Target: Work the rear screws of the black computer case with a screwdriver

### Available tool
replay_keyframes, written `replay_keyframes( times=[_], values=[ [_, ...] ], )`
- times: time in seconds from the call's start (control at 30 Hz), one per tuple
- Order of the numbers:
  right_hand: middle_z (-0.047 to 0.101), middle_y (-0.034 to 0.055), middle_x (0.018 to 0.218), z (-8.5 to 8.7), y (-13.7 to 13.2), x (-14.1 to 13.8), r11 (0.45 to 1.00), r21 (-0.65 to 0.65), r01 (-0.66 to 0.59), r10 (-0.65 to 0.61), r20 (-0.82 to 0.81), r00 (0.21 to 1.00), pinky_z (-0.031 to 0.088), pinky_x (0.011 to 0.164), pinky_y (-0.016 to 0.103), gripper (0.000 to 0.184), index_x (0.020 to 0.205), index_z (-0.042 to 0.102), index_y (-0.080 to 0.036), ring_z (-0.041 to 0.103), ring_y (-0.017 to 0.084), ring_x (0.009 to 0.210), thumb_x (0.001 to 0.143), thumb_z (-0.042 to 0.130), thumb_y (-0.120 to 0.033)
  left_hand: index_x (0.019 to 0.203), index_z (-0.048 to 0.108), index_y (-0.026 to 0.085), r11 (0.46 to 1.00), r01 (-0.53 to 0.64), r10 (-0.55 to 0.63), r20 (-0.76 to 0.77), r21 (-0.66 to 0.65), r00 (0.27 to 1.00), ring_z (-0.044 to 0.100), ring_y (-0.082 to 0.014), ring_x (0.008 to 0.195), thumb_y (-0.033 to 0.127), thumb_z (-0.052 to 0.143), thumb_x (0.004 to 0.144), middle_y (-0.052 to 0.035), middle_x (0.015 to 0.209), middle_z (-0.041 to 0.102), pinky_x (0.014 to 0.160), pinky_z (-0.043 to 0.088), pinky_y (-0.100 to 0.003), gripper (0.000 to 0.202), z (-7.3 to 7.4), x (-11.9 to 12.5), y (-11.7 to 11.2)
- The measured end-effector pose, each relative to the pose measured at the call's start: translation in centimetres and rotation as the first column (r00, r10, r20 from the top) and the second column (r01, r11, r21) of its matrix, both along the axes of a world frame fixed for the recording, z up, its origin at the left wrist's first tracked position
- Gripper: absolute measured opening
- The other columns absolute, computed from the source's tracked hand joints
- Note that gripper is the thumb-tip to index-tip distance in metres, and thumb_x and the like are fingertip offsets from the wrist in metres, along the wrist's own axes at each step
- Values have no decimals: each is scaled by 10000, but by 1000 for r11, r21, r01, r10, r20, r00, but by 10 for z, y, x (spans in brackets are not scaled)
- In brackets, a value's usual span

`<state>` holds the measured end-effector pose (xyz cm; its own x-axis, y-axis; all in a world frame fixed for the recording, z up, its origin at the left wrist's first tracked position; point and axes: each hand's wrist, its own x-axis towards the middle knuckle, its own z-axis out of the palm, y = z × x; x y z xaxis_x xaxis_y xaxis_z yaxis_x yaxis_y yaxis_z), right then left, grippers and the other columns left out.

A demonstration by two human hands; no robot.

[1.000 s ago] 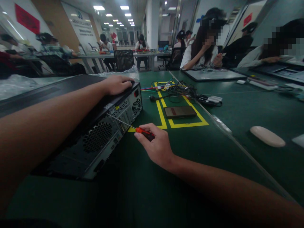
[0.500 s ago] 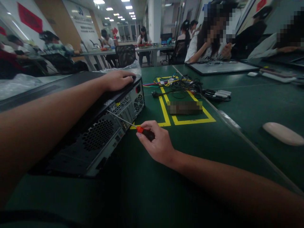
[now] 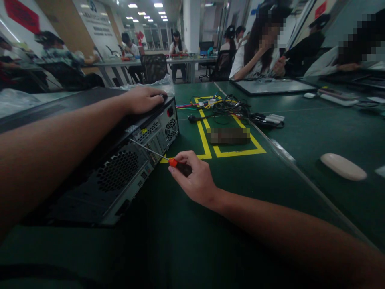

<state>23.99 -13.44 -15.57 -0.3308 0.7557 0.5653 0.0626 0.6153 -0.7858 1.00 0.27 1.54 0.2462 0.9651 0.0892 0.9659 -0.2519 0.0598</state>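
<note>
A black desktop computer case [image 3: 118, 170] lies on the green table at the left, its rear panel facing me, with a vent grille, slots and a fan. My left hand [image 3: 142, 99] rests flat on its top near the far rear corner, fingers stretched out. In my right hand [image 3: 195, 174] is a screwdriver [image 3: 172, 162] with an orange and dark handle, the fingers wrapped round it. Its thin shaft reaches left to the rear panel's upper edge, above the vent grille. Whether the tip sits in a screw I cannot make out.
A bundle of cables [image 3: 231, 106] lies beyond the case, by yellow tape rectangles [image 3: 216, 154]. To the right are a pale oval object [image 3: 343, 166] and a flat panel [image 3: 273, 86]. Clear plastic wrap [image 3: 162, 83] lies behind the case. Several people sit at tables further back.
The whole view has shifted slightly, so things appear a little further left. My left hand stays on the case, and the screwdriver stays at the same spot on the rear panel.
</note>
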Motion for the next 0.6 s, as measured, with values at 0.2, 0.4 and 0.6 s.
replay_keyframes(
  times=[0.2,0.4,0.6],
  values=[
    [833,33,1061,2,-1,1,1000,-3,6,-6,-5,1000,659,883,377,134,1146,682,-269,815,214,937,1072,759,-350,1748,599,85,1000,9,-9,1,5,1000,557,-350,1639,403,328,1163,-154,1804,591,1411,374,-555,719,0,1,0],
    [833,40,1072,6,-3,4,999,41,29,-29,1,1000,638,851,352,111,1140,711,-256,793,201,914,1086,759,-340,1749,604,111,1000,12,-12,-1,15,1000,564,-345,1634,427,340,1154,-131,1799,602,1406,381,-557,723,-3,-4,6],
    [836,55,1076,9,-1,5,992,84,99,-104,58,993,646,935,396,152,1140,771,-254,785,231,972,1104,769,-401,1735,624,121,999,23,-23,4,24,1000,576,-346,1623,442,342,1140,-123,1781,624,1398,394,-536,732,-4,-5,6]
  ],
)
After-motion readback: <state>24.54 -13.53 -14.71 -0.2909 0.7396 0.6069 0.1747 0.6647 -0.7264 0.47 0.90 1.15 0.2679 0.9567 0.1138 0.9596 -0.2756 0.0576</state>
